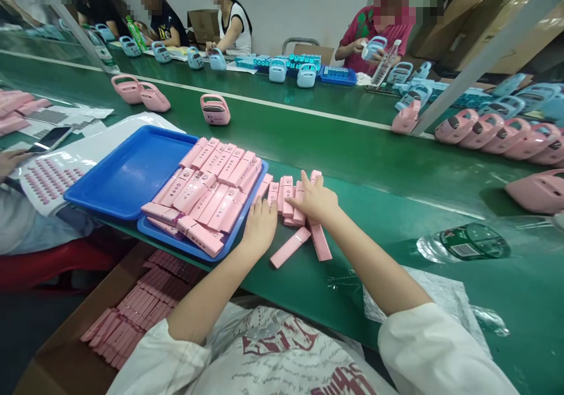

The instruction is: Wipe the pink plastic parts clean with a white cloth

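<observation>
Between my hands, several narrow pink plastic panels (286, 197) lie side by side on the green table. My left hand (261, 224) rests at their left end, fingers extended, beside the tray's edge. My right hand (318, 201) reaches over the right end of the row with fingers spread, touching the panels; its fingers cover part of them. Nearer to me, a loose pink panel (290, 247) lies at an angle, and another (321, 242) sticks out below my right hand. Left of my hands, a blue tray (262, 174) is heaped with similar panels marked with small dark holes.
Another blue tray (127, 166) adjoins on the left. A box of pink panels (136, 313) stands below the table edge. On the right lie a plastic bottle (467, 242) and bubble wrap (434, 295). Pink handled housings (215, 110) stand on the green belt; co-workers sit opposite.
</observation>
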Available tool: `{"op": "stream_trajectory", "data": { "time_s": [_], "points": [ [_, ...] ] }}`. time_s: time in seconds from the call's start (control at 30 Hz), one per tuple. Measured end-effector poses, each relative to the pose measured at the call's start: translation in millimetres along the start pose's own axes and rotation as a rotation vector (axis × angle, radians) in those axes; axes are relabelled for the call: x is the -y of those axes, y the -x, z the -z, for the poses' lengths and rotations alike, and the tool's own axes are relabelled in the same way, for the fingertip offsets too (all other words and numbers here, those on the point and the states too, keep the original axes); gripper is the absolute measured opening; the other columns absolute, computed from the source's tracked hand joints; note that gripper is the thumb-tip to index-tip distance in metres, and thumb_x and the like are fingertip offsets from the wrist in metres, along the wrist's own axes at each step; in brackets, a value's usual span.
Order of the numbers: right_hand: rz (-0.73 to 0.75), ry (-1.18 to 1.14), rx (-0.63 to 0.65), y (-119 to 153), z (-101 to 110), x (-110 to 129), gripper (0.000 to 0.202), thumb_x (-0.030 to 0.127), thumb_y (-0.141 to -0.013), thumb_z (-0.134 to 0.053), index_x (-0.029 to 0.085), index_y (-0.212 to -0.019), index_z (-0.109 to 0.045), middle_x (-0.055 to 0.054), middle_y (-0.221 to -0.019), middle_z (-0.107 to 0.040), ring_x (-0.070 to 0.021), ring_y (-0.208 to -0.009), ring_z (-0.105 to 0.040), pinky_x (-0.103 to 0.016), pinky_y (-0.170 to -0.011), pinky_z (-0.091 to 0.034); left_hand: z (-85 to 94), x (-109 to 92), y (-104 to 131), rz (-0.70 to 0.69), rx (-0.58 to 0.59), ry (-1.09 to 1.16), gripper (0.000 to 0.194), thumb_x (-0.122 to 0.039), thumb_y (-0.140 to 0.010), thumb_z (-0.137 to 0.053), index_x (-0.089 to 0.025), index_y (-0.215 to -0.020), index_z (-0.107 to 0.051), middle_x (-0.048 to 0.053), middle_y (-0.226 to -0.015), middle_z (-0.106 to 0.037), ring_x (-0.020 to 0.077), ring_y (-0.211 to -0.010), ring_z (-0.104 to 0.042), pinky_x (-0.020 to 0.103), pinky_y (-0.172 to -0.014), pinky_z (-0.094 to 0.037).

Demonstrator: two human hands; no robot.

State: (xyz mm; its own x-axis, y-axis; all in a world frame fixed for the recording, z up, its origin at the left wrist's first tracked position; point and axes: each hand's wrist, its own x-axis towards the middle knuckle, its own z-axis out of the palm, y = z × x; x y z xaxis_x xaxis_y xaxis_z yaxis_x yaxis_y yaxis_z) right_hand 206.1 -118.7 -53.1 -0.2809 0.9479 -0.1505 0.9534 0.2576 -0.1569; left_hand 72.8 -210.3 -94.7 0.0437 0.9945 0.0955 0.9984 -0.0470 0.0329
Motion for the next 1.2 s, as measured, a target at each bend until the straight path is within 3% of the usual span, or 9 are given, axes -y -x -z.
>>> {"op": "stream_trajectory", "data": {
  "time_s": [0.17,0.27,0.43,0.57,0.73,0.9,1.07,1.13,1.2],
  "points": [
    [-0.022,-0.166,0.064,-2,-4,-37,0.087,0.068,-0.078,-0.049,0.022,-0.148,-0.026,-0.025,-0.143,-0.034,-0.0406,-0.113,-0.055,-0.049,-0.085,-0.046,3.2,-2,-9,-0.131,0.017,0.123,0.075,-0.024,-0.078,-0.064,-0.004,-0.142,-0.03,0.031,-0.144,-0.033,0.0409,-0.137,-0.03,0.053,-0.106,-0.032],
    [0.036,-0.306,0.087,-3,-10,-62,0.081,0.058,-0.082,-0.05,0.019,-0.148,-0.026,-0.022,-0.135,-0.048,-0.0366,-0.116,-0.055,-0.047,-0.092,-0.044,2.3,-9,-16,-0.213,0.04,0.142,0.073,-0.03,-0.08,-0.064,-0.013,-0.144,-0.031,0.029,-0.146,-0.031,0.0419,-0.137,-0.028,0.054,-0.106,-0.03],
    [0.106,-0.532,0.008,1,-28,-101,0.076,0.051,-0.084,-0.048,0.016,-0.148,-0.025,-0.014,-0.145,-0.041,-0.0268,-0.129,-0.045,-0.039,-0.103,-0.039,-0.7,-16,-27,-0.266,0.026,0.15,0.065,-0.025,-0.084,-0.059,-0.016,-0.143,-0.033,0.023,-0.138,-0.042,0.0353,-0.131,-0.039,0.049,-0.103,-0.035],
    [0.078,-0.589,-0.098,9,-44,-120,0.07,0.043,-0.081,-0.053,0.011,-0.141,-0.038,-0.016,-0.141,-0.046,-0.0277,-0.125,-0.047,-0.042,-0.103,-0.038,3.7,-18,-28,-0.259,0.021,0.151,0.061,-0.023,-0.083,-0.06,-0.015,-0.139,-0.038,0.017,-0.128,-0.051,0.0297,-0.115,-0.052,0.044,-0.096,-0.041],
    [0.096,-0.558,-0.179,19,-59,-115,0.053,0.038,-0.084,-0.048,0.013,-0.131,-0.051,-0.014,-0.119,-0.06,-0.0266,-0.111,-0.055,-0.041,-0.097,-0.042,4.5,-25,-24,-0.205,0.002,0.126,0.059,-0.024,-0.084,-0.059,-0.017,-0.138,-0.039,0.016,-0.122,-0.054,0.0298,-0.11,-0.054,0.044,-0.094,-0.041],
    [0.093,-0.535,-0.226,27,-54,-107,0.048,0.04,-0.092,-0.034,0.014,-0.129,-0.051,-0.014,-0.116,-0.058,-0.0243,-0.111,-0.055,-0.038,-0.094,-0.044,-0.5,-32,-30,-0.134,-0.036,0.041,0.052,-0.018,-0.088,-0.05,-0.015,-0.138,-0.038,0.016,-0.116,-0.057,0.0287,-0.107,-0.056,0.04,-0.088,-0.044],
    [0.087,-0.391,-0.139,50,-39,-87,0.055,0.051,-0.078,-0.057,0.017,-0.122,-0.056,-0.015,-0.126,-0.047,-0.0238,-0.088,-0.061,-0.033,-0.071,-0.048,2.6,-29,-30,-0.109,-0.002,0.024,0.063,-0.018,-0.085,-0.056,-0.011,-0.142,-0.032,0.019,-0.12,-0.055,0.0314,-0.112,-0.054,0.043,-0.092,-0.044],
    [0.053,-0.333,-0.106,56,-37,-78,0.047,0.047,-0.078,-0.057,0.016,-0.114,-0.059,-0.015,-0.126,-0.047,-0.0204,-0.078,-0.061,-0.03,-0.063,-0.046,6.5,-26,-26,-0.14,0.002,0.0,0.07,-0.013,-0.08,-0.06,-0.01,-0.142,-0.029,0.022,-0.128,-0.05,0.0333,-0.119,-0.05,0.045,-0.095,-0.042],
    [0.033,-0.387,-0.119,55,-35,-76,0.035,0.04,-0.077,-0.057,0.016,-0.102,-0.062,-0.012,-0.117,-0.054,-0.0193,-0.079,-0.06,-0.028,-0.064,-0.045,11.1,-21,-22,-0.13,0.01,-0.045,0.066,-0.003,-0.079,-0.052,-0.009,-0.141,-0.03,0.023,-0.131,-0.048,0.0328,-0.121,-0.048,0.044,-0.096,-0.042]
  ]
}}
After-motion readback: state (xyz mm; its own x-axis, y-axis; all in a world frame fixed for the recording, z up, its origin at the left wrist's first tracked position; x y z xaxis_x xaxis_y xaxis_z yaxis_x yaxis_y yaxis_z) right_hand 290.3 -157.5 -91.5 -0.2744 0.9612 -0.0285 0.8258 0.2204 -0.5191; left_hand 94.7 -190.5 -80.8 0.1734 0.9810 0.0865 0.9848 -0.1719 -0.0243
